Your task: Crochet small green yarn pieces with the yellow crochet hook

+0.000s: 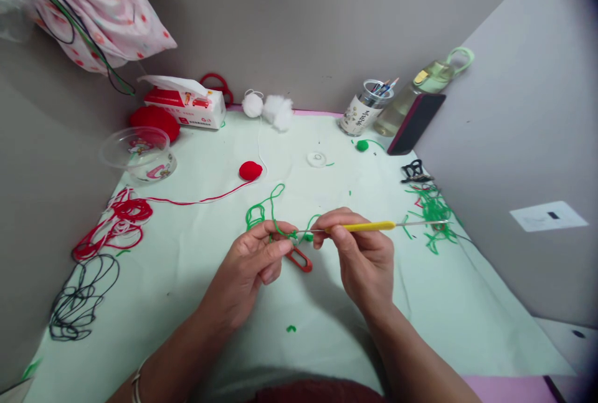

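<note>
My right hand [357,253] is closed around a crochet hook [364,227] with a yellow handle and thin metal ends. The hook's left tip meets a small green yarn piece [293,236], pinched between the thumb and fingers of my left hand [255,256]. From that piece, green yarn [272,203] loops up and over my left fingers to a loose coil on the table. Below my fingertips lies an orange-red tool [301,261] with an oval hole, its upper end hidden by my left hand. A small green bit shows just left of my right fingers.
A red ball [250,170] with red and white strands sits behind my hands. Tangled red yarn [126,219] and dark cord [81,303] lie left, green scraps [434,213] right. A tissue box [187,104], plastic tub [149,157], pen holder [362,110], bottle [411,98] and phone [415,124] line the back.
</note>
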`<state>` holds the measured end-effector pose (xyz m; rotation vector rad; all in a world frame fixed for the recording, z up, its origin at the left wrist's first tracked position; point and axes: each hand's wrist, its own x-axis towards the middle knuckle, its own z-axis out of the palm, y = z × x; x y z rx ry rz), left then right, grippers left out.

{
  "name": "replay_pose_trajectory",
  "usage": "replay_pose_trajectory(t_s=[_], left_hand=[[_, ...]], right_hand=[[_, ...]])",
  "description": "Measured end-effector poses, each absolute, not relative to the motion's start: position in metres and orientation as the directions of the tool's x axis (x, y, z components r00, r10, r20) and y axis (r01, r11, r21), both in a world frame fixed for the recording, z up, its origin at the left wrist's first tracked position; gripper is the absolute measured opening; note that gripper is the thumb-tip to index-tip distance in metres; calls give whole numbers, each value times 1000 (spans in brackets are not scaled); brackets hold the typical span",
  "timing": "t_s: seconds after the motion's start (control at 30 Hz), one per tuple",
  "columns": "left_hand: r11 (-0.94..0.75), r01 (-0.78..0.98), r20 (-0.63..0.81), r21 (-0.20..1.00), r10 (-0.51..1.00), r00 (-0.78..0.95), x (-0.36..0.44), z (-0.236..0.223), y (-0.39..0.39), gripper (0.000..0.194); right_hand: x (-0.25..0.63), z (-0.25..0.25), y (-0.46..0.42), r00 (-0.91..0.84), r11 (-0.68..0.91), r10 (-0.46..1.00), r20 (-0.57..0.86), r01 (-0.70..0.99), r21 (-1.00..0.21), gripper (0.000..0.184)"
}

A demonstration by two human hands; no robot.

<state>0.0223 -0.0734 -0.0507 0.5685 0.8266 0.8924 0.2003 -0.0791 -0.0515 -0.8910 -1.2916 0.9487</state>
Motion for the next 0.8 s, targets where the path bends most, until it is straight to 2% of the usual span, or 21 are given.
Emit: replay_pose_trajectory(t_s=[0.17,0.27,0.37,0.47,0.57,0.7,0.8], left_hand=[[494,-434,-357,753,861,361,25,-52,-75,12],[487,-440,-345,755,865,365,26,-52,-76,18],[486,-430,-348,761,865,361,25,-51,-76,30],[494,-413,-353,765,858,372,22,-50,-75,36],[490,-410,-342,769,858,383,20,-48,-74,34],[466,-397,-341,791,874,347,19,-45,-74,36],[447,-366,-340,816,884,322,17,-42,-74,50]], right_hand=[[197,-46,-82,20,421,906,423,62,-905,19],[193,-45,-83,-16,437,899,438,82,-896,18],[192,-48,-83,-45,386,921,386,-9,-922,17],[192,-50,-80,-58,206,973,224,-222,-953,18],[193,-48,-78,-92,64,990,105,-368,-927,20],[194,-47,-78,-84,96,988,133,-351,-931,20],[195,-48,-79,-72,150,981,179,-304,-941,20]])
